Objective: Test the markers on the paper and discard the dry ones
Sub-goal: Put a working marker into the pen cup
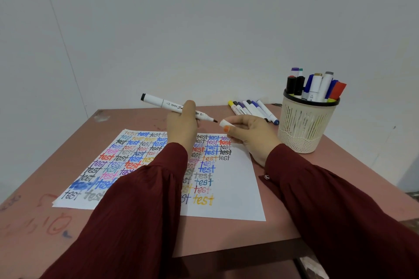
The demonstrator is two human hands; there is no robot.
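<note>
Head view. One white marker [163,103] is held by the left hand [181,125] at frame centre, above the upper edge of the paper [240,190]. The left fingers [190,106] are curled round the barrel. The dark tip is bare and points right; the far end carries a black cap.

- A white cap [224,123] is pinched in the fingers [238,120] of the right hand [251,136], just beside the tip but apart from it.
- An orange patch sits just under the cap; whether nail or cap end cannot be told.
- Step judged: cap off, tip not on the paper. Whether a test is due or recapping is due cannot be told.
- If a test is due, the tip must be lowered onto bare paper; free space is left at lower right, beside the columns of "test".

Around:
- Loose markers [251,110] are laid in a row at the tabletop [113,238] far edge, right of centre.
- A mesh cup [303,127] stands at the right, packed with upright markers [317,85].
- Much of the paper's middle is hidden by the left dark red sleeve [136,210]; nothing else blocks the way down.
</note>
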